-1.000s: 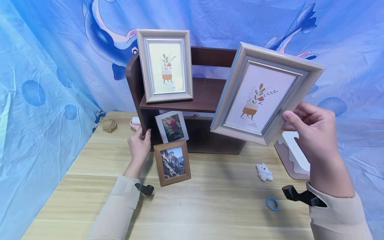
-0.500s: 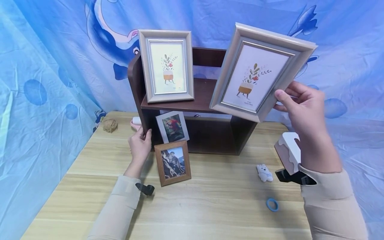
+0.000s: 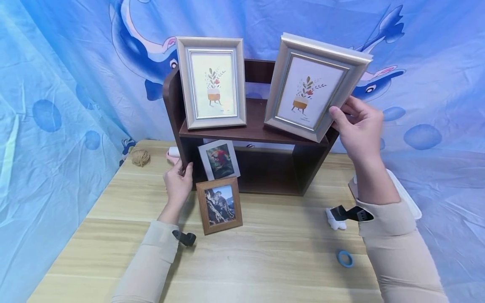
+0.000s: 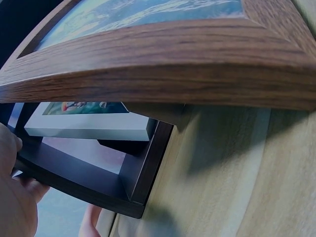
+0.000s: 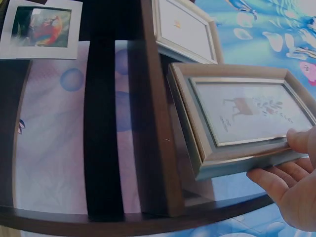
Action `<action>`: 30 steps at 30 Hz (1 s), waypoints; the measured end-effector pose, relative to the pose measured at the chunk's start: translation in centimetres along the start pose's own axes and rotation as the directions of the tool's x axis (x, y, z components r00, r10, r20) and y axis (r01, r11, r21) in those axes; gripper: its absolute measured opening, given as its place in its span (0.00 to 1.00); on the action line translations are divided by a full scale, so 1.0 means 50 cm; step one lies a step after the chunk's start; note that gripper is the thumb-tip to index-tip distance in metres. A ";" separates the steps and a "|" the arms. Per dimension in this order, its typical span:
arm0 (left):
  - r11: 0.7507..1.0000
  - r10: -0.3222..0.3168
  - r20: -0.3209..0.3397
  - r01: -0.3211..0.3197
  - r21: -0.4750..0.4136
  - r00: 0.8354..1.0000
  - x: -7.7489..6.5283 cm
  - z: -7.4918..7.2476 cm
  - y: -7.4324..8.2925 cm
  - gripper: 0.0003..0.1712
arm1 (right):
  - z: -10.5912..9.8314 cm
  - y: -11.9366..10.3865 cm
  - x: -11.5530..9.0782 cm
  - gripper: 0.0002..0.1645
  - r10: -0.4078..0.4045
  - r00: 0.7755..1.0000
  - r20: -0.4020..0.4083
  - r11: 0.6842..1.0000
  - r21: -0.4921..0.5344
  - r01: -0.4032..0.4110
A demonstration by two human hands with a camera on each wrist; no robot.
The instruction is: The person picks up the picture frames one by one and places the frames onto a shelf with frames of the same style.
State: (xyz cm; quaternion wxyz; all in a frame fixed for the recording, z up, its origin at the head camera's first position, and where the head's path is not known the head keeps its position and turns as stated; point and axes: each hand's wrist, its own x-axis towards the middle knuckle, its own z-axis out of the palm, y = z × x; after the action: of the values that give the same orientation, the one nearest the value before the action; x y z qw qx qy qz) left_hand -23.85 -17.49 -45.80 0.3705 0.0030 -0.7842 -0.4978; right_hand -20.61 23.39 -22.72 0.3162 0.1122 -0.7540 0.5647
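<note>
My left hand (image 3: 178, 183) grips the left side panel of a dark brown two-tier shelf (image 3: 267, 170). At its right edge, my right hand (image 3: 361, 130) holds a beige picture frame (image 3: 311, 90) with a potted-plant print, thumb in front and fingers behind. That frame is tilted, its lower edge at the upper shelf board; contact cannot be told. A matching beige picture frame (image 3: 214, 84) stands at the upper board's left. Below it, a white picture frame (image 3: 219, 160) with a parrot is inside the lower tier. A brown wooden picture frame (image 3: 219, 206) with a leopard stands before the shelf.
A ball of twine (image 3: 141, 158) and a pink-and-white object (image 3: 173, 154) lie left of the shelf. At right are a white bear figure (image 3: 336, 219), a blue ring (image 3: 345, 259) and a partly hidden white-topped box (image 3: 405, 195). A blue cloth hangs behind.
My right hand has brought the beige picture frame left, raising it and then lowering it to the upper board's right side. My left hand stays on the shelf panel.
</note>
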 end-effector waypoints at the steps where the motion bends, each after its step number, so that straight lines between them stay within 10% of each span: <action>1: 1.000 0.001 -0.003 -0.001 0.000 1.000 0.000 0.001 -0.001 0.09 | 0.005 0.004 0.001 0.20 -0.010 1.000 -0.007 1.000 -0.029 0.010; 30: 0.999 0.019 -0.024 -0.018 0.037 1.000 0.002 0.005 -0.005 0.08 | 0.083 0.113 -0.040 0.31 -0.203 0.971 -0.122 0.942 -0.296 0.160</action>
State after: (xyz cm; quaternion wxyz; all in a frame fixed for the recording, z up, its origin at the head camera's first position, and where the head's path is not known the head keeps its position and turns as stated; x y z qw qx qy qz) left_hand -24.16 -17.44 -46.00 0.3845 0.0087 -0.7886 -0.4798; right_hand -23.48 21.10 -29.04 0.4361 0.0917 -0.7873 0.4261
